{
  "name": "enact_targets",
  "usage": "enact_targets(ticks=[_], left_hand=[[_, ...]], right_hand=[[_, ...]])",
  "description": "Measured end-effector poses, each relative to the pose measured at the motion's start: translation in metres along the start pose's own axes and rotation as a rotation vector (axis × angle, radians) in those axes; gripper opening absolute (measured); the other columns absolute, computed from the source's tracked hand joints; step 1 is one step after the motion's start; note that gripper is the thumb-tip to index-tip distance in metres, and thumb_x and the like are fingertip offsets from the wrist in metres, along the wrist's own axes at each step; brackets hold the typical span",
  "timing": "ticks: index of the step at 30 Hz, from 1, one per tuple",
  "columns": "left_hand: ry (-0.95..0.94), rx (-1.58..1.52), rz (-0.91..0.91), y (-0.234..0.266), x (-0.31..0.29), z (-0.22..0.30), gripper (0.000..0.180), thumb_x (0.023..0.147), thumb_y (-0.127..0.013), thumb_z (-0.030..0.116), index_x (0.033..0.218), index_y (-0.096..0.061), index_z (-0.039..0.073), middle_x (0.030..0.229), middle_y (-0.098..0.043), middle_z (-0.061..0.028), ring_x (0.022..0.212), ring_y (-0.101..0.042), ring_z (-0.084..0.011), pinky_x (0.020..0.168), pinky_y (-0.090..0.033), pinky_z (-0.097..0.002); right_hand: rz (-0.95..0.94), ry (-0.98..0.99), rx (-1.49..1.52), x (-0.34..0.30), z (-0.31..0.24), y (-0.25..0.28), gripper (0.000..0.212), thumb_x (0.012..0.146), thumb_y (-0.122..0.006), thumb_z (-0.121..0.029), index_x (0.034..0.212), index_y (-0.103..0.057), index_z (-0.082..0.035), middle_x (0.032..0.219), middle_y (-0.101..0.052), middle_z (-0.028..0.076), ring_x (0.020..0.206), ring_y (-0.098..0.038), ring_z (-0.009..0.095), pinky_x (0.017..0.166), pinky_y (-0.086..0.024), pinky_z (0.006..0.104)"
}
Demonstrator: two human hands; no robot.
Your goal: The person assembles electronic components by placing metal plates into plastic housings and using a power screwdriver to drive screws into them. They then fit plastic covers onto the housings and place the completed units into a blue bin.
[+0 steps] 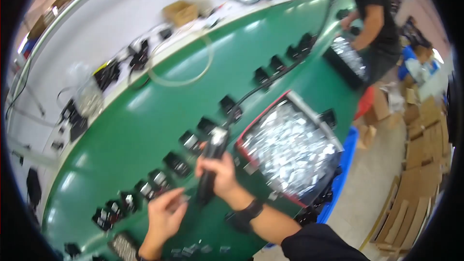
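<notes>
My right hand point(220, 174) is wrapped round a black corded power tool point(207, 183), which looks like an electric screwdriver. It stands nearly upright, and its black cable point(270, 81) runs off to the far right across the table. Just left of the tool's lower end, my left hand point(165, 215) is closed in a pinch. Something small and pale shows at its fingertips, too blurred to name. Beyond both hands, a row of small black parts point(177, 163) with shiny pieces on them crosses the green table point(140, 116).
Right of my hands stands a red-edged box point(249, 157) heaped with shiny metal pieces, beside a blue bin point(340, 191). Loose metal pieces point(205, 249) and a small filled container point(123, 246) lie near me. Another person point(374, 29) works at the far right by a black box point(340, 65).
</notes>
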State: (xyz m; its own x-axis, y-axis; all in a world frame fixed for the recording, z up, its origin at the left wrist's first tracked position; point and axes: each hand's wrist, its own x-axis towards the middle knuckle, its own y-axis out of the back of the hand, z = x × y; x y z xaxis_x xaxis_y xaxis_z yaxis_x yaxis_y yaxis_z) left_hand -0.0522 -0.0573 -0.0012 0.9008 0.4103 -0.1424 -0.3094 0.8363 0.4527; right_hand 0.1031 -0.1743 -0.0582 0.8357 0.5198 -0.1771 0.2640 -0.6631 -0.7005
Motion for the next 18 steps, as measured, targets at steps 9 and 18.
enact_targets(ticks=[9,18], left_hand=[[-0.296,0.703,0.032,0.009,-0.017,-0.005,0.016,0.08,-0.067,0.011,0.096,-0.065,0.006,0.09,-0.065,-0.012,0.08,-0.063,-0.0343,0.068,-0.051,-0.0429],[-0.175,0.831,-0.068,0.024,-0.016,-0.006,0.013,0.081,-0.067,0.013,0.091,-0.067,0.006,0.094,-0.065,-0.0121,0.081,-0.063,-0.034,0.07,-0.05,-0.0439]], right_hand=[[-0.017,0.018,0.035,-0.004,0.002,0.01,0.047,0.081,-0.057,-0.012,0.125,-0.047,0.001,0.082,-0.06,0.013,0.069,-0.06,0.022,0.068,-0.049,0.0347],[-0.026,0.019,0.049,0.001,0.002,0.01,0.047,0.081,-0.058,-0.012,0.125,-0.047,0.001,0.082,-0.061,0.013,0.069,-0.06,0.022,0.068,-0.049,0.0348]])
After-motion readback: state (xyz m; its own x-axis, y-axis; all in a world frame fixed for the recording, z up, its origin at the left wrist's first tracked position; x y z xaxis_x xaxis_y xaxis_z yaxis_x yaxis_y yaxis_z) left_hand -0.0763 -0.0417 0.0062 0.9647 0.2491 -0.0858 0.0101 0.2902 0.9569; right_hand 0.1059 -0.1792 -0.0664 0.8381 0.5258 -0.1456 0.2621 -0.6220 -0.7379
